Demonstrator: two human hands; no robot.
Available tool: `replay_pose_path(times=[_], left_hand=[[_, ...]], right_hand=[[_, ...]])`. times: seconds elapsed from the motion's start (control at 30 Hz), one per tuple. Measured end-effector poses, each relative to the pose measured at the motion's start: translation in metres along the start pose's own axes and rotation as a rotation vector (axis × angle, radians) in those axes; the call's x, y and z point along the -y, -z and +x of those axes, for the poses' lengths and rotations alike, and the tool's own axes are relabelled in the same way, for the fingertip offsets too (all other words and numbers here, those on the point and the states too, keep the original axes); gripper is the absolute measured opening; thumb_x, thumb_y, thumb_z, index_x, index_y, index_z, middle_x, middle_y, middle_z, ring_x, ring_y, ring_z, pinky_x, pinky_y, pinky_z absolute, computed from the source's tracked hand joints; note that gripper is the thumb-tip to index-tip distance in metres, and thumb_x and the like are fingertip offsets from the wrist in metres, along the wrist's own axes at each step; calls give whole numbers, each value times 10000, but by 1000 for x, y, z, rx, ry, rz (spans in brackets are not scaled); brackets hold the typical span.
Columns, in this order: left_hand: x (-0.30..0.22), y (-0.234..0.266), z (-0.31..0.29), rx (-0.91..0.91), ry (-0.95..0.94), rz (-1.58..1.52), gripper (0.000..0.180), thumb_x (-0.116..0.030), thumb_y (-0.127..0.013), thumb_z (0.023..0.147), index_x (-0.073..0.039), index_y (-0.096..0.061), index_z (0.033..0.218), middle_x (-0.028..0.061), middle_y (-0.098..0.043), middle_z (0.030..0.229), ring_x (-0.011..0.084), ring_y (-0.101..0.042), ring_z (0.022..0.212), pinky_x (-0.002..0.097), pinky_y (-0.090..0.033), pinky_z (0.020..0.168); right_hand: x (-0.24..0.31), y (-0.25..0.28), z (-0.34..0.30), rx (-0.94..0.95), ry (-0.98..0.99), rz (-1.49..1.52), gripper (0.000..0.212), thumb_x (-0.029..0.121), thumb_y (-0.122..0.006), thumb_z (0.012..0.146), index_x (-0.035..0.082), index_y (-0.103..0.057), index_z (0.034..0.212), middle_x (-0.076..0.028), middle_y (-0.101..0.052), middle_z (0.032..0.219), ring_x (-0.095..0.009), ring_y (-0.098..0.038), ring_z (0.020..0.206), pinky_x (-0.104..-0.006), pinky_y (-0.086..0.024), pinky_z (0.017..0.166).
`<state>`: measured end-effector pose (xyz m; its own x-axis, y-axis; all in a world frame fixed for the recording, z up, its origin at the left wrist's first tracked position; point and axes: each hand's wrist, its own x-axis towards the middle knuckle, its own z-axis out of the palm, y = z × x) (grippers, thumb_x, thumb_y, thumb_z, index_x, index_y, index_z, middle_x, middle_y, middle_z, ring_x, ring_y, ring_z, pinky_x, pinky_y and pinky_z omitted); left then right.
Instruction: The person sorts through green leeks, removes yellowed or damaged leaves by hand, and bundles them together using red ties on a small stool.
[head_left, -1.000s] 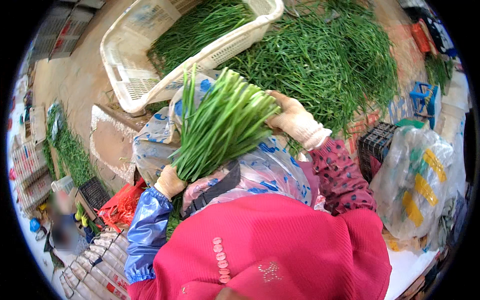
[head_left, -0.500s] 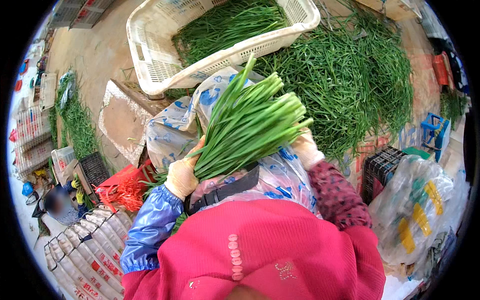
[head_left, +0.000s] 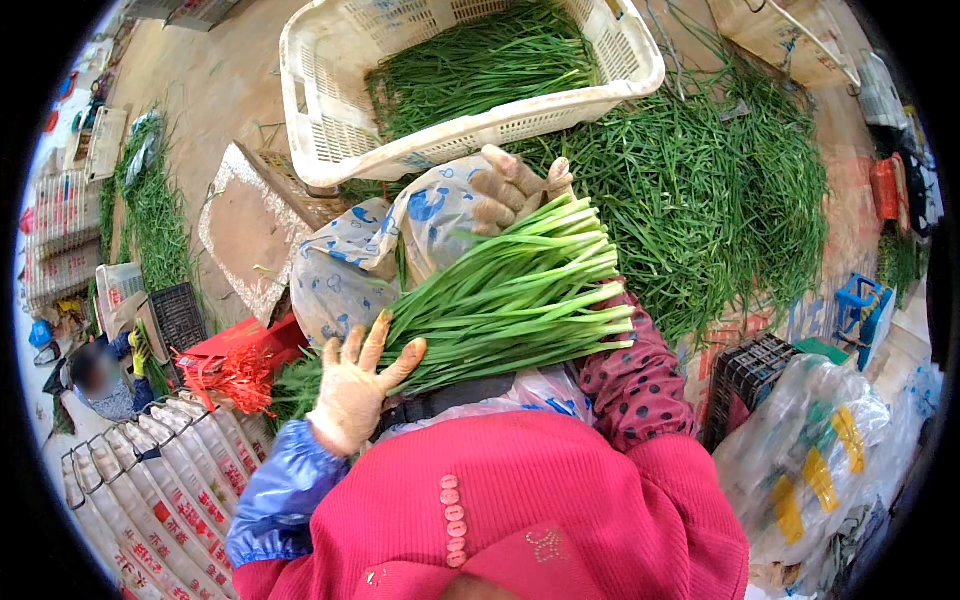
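A bunch of garlic chives (head_left: 510, 300) lies slanted across my lap, pale cut ends to the right and dark leaf tips to the left. My left hand (head_left: 355, 385), in a thin whitish glove, is open with fingers spread beside the leafy end. Beyond the bunch's upper edge shows my right hand (head_left: 512, 190), gloved and soiled at the fingertips, its fingers apart. The bunch covers my right wrist and part of the forearm. Under the bunch and past it spreads a clear plastic apron (head_left: 345, 265) with blue prints.
A cream plastic basket (head_left: 310, 130) with more chives stands ahead. A big heap of chives (head_left: 700, 190) covers the floor to its right. At left are a low board-topped stool (head_left: 245, 235), red ties (head_left: 235, 375) and a co-worker (head_left: 110, 375); at right, a black crate (head_left: 745, 375) and plastic sheeting (head_left: 810, 450).
Both hands held the bunch raised; now it lies lower, its stems more level. My left fingers have spread off it, and my right hand has moved from the cut ends to the far side.
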<state>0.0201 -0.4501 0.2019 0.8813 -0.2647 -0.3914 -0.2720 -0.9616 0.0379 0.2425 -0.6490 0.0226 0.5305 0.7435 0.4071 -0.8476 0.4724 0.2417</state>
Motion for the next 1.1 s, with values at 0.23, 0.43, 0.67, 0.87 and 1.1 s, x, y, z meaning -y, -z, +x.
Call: replay_pose_path(times=[0.23, 0.43, 0.67, 0.87, 1.1], left_hand=[[84, 103, 40, 3, -500, -1477, 678, -317, -845, 647, -13, -610, 1206, 181, -624, 1182, 329, -613, 1077, 410, -469, 907], [84, 3, 130, 397, -446, -1112, 1340, -389, -933, 502, 31, -125, 1484, 207, -342, 1472, 276, -326, 1366, 378, -229, 1139], [14, -16, 114, 733, -178, -1874, 905, -189, -898, 614, -6, -416, 1358, 87, -557, 1296, 158, -512, 1163, 336, -409, 1001], [14, 5, 106, 559, 65, -1729, 844, -137, -860, 632, 8, -427, 1342, 77, -620, 1183, 162, -559, 1082, 315, -421, 973], [4, 4, 101, 456, 127, -1590, 927, -147, -856, 604, 25, -377, 1378, 121, -612, 1180, 200, -562, 1112, 307, -409, 994]], right_hand=[[-18, -92, 24, -272, -111, -83, 707, 577, -460, 923, 88, -271, 1396, -245, -506, 1333, -358, -630, 1023, -552, -493, 899], [-36, -95, 51, -166, -224, -197, 858, 621, -415, 918, -6, -211, 1466, -285, -476, 1341, -412, -632, 1006, -534, -528, 848], [59, -126, -2, -563, -43, -1032, 717, 556, -440, 936, -3, -411, 1385, -224, -498, 1347, -329, -575, 1137, -439, -470, 956], [6, -189, 36, -329, -414, -2438, 452, 199, -705, 787, 34, -603, 1195, -125, -637, 1165, -260, -579, 1136, -397, -416, 1000], [-40, -144, 24, -295, 36, -2282, 204, 59, -717, 771, 76, -683, 971, -94, -695, 902, -225, -679, 892, -356, -531, 828]])
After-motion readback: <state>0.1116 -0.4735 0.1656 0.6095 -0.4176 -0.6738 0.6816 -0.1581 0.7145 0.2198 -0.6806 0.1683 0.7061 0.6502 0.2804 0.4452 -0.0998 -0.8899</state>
